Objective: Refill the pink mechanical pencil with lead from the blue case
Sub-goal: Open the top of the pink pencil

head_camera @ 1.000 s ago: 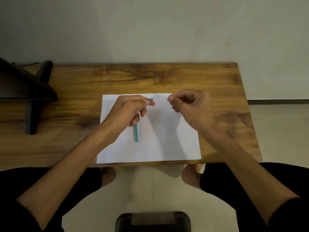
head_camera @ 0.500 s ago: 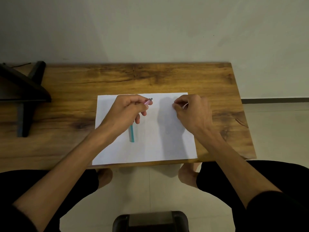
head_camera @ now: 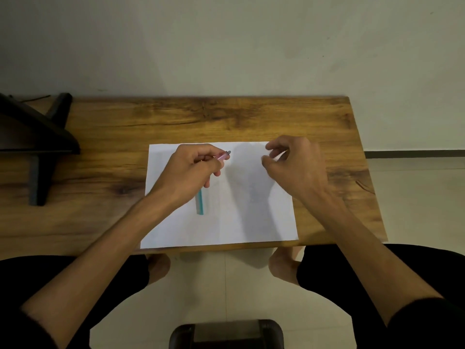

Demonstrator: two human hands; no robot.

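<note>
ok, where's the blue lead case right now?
Head view: the slim blue lead case lies on the white paper sheet, left of centre, partly under the left hand holding the pink mechanical pencil.

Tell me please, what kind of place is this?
Probably a plain room at home or a simple study corner: a wooden table stands against a bare wall, the floor is tiled, and a sheet of paper lies before the seated person.

Your left hand closes its grip around the pink pencil, grey end poking out toward your right hand, whose fingers curl loosely above the white paper. The blue case lies on that paper, on the wooden surface.
</note>
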